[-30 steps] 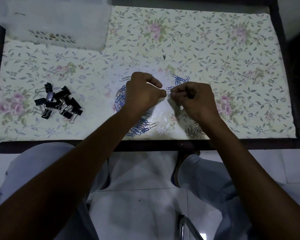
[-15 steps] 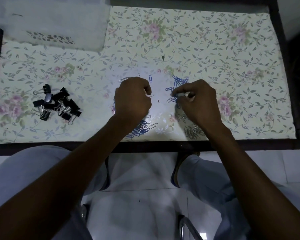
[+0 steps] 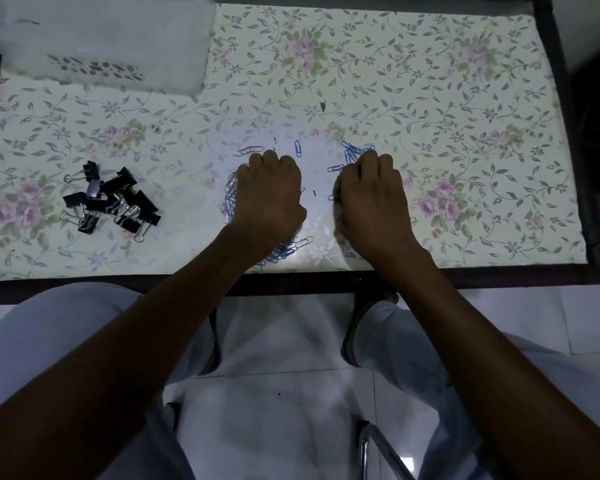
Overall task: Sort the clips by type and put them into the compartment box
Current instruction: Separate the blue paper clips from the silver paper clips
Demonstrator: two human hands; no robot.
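Observation:
Loose paper clips lie in the middle of the flowered table (image 3: 465,98). My left hand (image 3: 269,197) sits knuckles up on a mixed pile of blue and silver clips (image 3: 288,249), its fingers curled down into them. Just right of it, my right hand (image 3: 371,199) curls its fingers over a small bunch of blue clips (image 3: 352,154). What lies under either palm is hidden. Between the hands, further back, lies a single blue clip (image 3: 297,148), and a silver clip (image 3: 248,151) lies beyond the left knuckles. Several black binder clips (image 3: 111,202) are heaped at the left.
A translucent plastic box (image 3: 101,39) stands at the back left corner. A dark raised frame (image 3: 291,284) runs round the table. My knees are below the near edge, and a metal chair leg (image 3: 378,452) shows near the floor.
The hands were pinching one clip together above the table. They have parted and dropped onto the clip piles, left hand to the left, right hand to the right.

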